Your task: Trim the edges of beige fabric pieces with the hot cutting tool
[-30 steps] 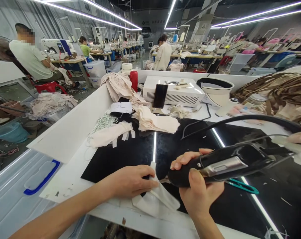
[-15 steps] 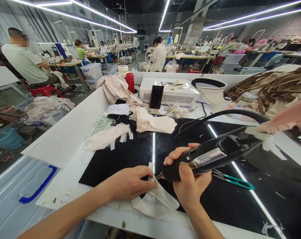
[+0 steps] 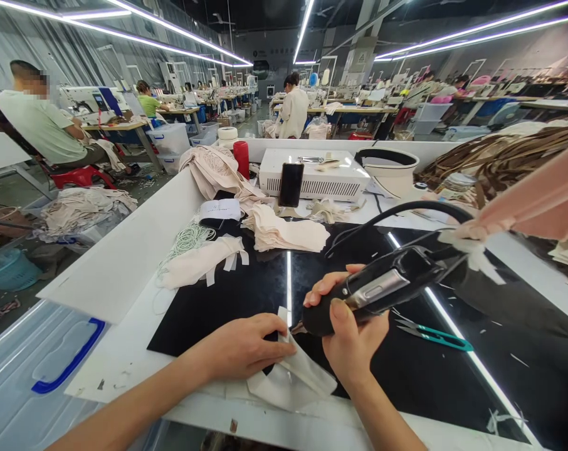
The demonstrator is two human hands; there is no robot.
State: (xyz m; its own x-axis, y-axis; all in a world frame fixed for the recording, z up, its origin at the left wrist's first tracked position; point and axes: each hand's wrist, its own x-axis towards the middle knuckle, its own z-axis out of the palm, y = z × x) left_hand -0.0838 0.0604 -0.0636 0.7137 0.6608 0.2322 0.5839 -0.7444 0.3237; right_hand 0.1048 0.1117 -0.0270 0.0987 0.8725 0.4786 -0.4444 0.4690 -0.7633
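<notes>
My left hand [image 3: 244, 346] pinches a thin cream fabric piece [image 3: 307, 373] at the near edge of the black mat [image 3: 209, 329]. A narrow strip of the piece stands up past my fingertips. My right hand [image 3: 352, 338] is wrapped round a black corded hand tool [image 3: 382, 285] with a silver lever along its side. The tool's pointed metal tip [image 3: 299, 327] is at the fabric, close to my left fingertips; whether it touches cannot be made out. Pale pink cloth [image 3: 523, 197] is tied at the tool's cable end. Teal-handled thread snips [image 3: 437, 336] lie right of my right hand.
Stacked cream fabric pieces [image 3: 288, 228] and another fabric bundle [image 3: 202, 263] lie beyond my hands. A phone [image 3: 291, 185] leans on a white vented box [image 3: 331, 172]. A low white wall [image 3: 124, 250] edges the table's left side. Other people sit or stand farther off.
My view has shifted slightly, and the right hand with the hand tool appears a little farther left. The pink cloth at the cable end hangs differently. Both holds are the same.
</notes>
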